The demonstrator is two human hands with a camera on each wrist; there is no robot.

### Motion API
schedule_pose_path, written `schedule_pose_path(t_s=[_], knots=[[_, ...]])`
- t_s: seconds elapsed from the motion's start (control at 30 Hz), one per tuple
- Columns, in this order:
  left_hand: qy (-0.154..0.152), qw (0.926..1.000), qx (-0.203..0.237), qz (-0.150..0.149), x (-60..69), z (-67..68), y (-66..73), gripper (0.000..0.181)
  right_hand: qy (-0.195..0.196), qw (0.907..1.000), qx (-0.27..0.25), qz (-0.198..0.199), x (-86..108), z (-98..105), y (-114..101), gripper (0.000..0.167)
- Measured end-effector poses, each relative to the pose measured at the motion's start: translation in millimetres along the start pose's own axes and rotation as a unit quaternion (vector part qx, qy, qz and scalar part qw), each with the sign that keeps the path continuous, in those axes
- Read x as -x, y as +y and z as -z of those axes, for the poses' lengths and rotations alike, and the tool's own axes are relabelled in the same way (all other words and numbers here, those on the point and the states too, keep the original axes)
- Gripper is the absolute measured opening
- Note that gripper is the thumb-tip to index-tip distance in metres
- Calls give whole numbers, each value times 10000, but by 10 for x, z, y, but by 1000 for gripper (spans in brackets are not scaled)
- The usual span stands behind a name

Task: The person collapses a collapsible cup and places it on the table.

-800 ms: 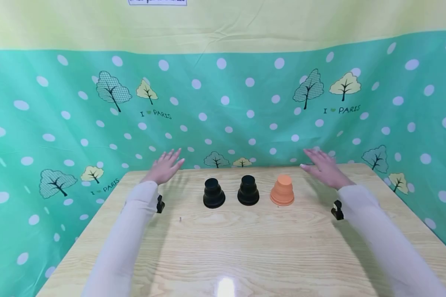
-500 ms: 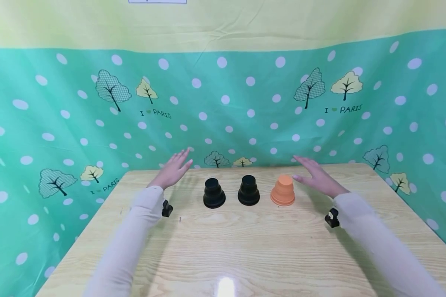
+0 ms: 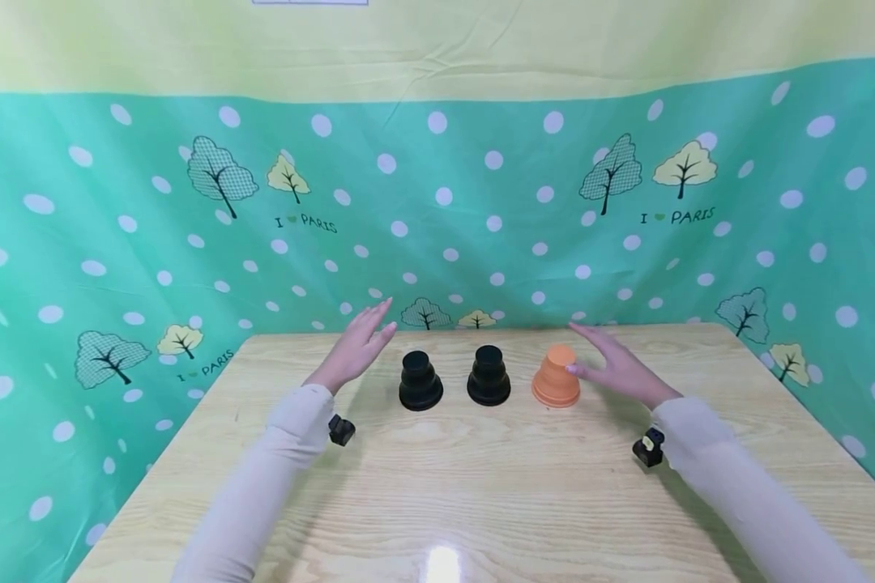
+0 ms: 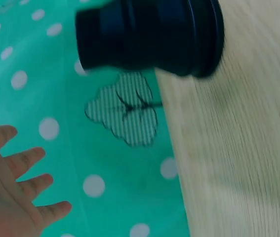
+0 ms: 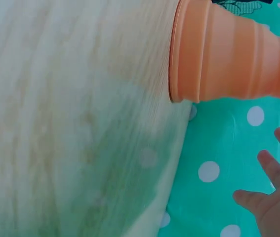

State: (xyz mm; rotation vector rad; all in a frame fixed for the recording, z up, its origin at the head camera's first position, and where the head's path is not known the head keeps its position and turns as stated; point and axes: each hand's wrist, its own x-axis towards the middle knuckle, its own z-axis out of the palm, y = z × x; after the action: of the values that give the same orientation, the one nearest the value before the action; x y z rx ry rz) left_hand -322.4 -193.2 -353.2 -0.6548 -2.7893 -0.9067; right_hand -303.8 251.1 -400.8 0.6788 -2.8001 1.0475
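Three stepped, collapsible-looking cups stand upside down in a row. The left black cup and the middle black cup are beside the orange cup. My left hand, fingers straight and spread, is in the air just left of the left black cup, holding nothing. To the right of the orange cup, my right hand also hovers with straight fingers; its thumb tip overlaps the cup's edge in the head view. The right wrist view shows a gap between the orange cup and the fingers.
The cups stand on a pale wooden table, toward its back edge. A green dotted curtain hangs behind and around the table. Small black wrist cameras sit under both wrists, the left camera and the right camera.
Both hands have moved inward, the left hand rightward to the left black cup and the right hand leftward to the orange cup. The cups have stayed in place.
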Motion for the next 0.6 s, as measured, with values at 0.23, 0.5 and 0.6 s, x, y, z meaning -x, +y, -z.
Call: schedule_pose_path(t_s=[0.23,0.5,0.6], knots=[[239,9978,619,18,88,-65,199,58,68,9984,-465,-302,32,-79,-67,78],[350,9912,1237,-329,162,-202,360,58,207,9928,-1060,-511,13,-168,-98,74],[326,9863,1557,-428,197,-244,412,57,239,9891,-1312,-623,10,-197,-117,74]])
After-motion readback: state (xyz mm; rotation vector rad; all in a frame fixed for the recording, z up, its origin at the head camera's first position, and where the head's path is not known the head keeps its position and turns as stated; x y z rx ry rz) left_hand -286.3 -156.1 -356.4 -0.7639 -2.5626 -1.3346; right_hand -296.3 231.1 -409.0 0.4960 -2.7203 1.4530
